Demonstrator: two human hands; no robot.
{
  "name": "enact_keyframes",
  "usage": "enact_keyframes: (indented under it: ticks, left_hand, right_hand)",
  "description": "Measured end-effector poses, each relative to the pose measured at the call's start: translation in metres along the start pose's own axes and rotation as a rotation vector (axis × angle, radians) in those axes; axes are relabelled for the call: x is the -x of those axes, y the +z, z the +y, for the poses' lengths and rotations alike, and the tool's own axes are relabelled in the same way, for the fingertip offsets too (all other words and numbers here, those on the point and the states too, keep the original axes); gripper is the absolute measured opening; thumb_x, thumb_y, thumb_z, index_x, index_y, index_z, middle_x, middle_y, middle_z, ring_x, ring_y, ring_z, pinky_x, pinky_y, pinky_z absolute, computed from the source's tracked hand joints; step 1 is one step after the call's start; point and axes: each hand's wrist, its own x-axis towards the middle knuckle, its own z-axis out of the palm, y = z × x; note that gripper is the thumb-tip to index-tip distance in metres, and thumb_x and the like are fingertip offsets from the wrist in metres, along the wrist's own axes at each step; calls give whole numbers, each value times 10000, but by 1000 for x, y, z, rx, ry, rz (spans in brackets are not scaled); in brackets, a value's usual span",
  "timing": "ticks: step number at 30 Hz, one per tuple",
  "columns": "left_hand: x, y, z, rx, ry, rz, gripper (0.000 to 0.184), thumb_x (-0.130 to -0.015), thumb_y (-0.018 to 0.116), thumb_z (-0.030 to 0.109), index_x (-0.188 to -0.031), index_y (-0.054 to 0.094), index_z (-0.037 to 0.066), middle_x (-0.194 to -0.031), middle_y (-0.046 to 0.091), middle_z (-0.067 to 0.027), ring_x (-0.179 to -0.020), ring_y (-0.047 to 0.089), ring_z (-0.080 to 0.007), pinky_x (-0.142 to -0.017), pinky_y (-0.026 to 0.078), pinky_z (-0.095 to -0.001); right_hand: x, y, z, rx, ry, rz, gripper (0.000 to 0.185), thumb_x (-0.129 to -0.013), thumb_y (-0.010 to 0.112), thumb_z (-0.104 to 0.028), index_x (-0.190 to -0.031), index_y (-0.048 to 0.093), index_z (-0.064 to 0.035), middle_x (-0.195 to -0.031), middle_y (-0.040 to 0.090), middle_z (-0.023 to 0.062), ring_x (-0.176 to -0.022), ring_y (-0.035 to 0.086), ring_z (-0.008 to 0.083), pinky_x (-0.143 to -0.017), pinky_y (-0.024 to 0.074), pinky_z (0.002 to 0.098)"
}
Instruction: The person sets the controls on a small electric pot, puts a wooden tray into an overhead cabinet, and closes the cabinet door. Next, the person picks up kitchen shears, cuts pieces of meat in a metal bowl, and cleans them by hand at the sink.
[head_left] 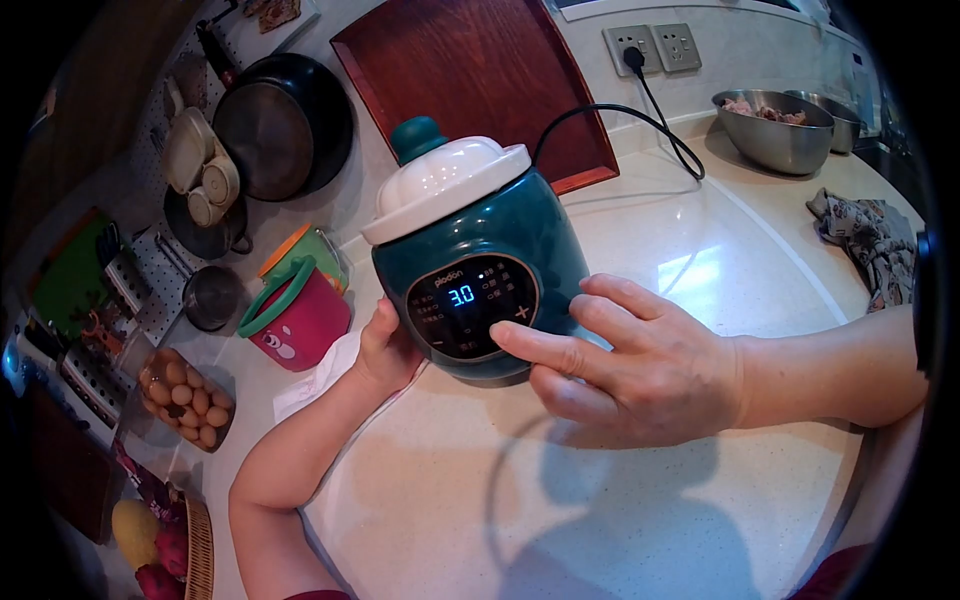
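Observation:
A dark green electric stew pot [555, 235] stands on the counter with its white lid [450, 180] on and a green knob on top. Its black touch panel [472, 305] is lit and reads 3.0. My left hand [388, 345] grips the pot's lower left side, thumb up along the wall; its other fingers are mostly hidden. With the index finger stretched out, my right hand [630, 360] touches the panel's lower edge, between the minus and plus marks. The remaining fingers are loosely bent and hold nothing.
A black cord runs from behind the pot to a wall socket [678, 47]. A red-brown tray [470, 70] leans behind. To the left are a pink bucket [305, 320], an egg container [185, 400] and hanging pans [265, 135]. Right: a metal bowl of meat [775, 140] and a cloth [870, 240].

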Motion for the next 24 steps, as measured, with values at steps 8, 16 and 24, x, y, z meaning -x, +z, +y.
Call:
enact_keyframes:
  ticks: [8, 16, 24]
  left_hand:
    - [-2, -2, -2, 35, 26, -53, 862, -743, 636, 601, -1382, 338, 105, -1370, 428, -103, -1248, 431, -261, -1037, 369, -416]
    - [-2, -4, -3, 19, 29, -44, 864, -752, 621, 607, -1401, 303, 134, -1383, 411, -92, -1253, 425, -254, -1039, 367, -413]
    - [-1, -1, -1, 0, 24, -50, 856, -752, 612, 618, -1403, 301, 156, -1375, 417, -92, -1250, 427, -255, -1039, 367, -415]
  right_hand:
    - [0, 0, 1, 45, -2, -21, 210, -742, 614, -208, -845, 546, -39, -1253, 507, 198, -814, 486, 244, -792, 414, 382]
    - [-2, 0, -1, -13, 21, -15, 232, -736, 635, -205, -866, 530, -44, -1246, 512, 185, -824, 488, 253, -803, 423, 399]
    - [-2, 1, 1, 27, -6, 4, 213, -748, 649, -206, -832, 539, -44, -1233, 522, 184, -807, 483, 261, -776, 431, 389]
